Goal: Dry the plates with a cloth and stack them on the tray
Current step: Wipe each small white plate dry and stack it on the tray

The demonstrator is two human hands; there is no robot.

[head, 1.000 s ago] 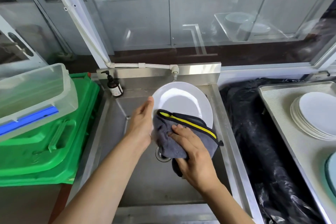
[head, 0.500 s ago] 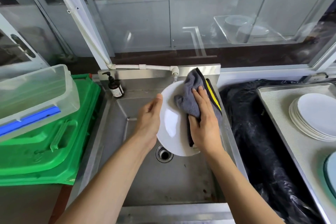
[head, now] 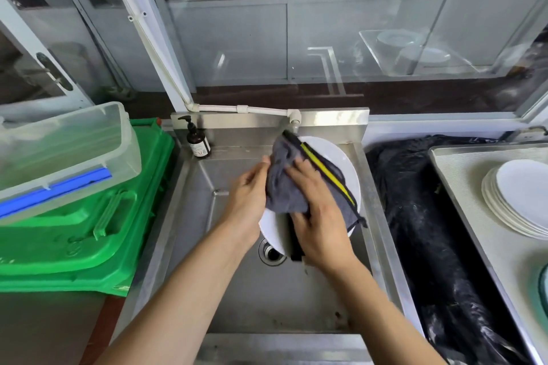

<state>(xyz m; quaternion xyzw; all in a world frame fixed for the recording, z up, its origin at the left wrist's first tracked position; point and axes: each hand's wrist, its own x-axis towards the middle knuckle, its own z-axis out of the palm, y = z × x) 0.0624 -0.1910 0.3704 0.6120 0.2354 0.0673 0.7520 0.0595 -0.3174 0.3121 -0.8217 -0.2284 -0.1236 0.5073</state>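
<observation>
Round white plate (head: 341,163): held tilted over steel sink (head: 237,290). Left hand (head: 247,195) grips its left rim; right hand (head: 318,216) presses grey yellow-striped cloth (head: 284,187) flat. Metal tray (head: 474,216) with stacked white plates (head: 522,195) lies right, nearer the right hand.

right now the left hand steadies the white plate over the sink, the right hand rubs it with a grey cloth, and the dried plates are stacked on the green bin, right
Not quite. The head view shows the stack of dried plates on the metal tray at the right, not there. The rest holds: left hand steadies the white plate over the sink, right hand rubs it with the grey cloth.
</observation>
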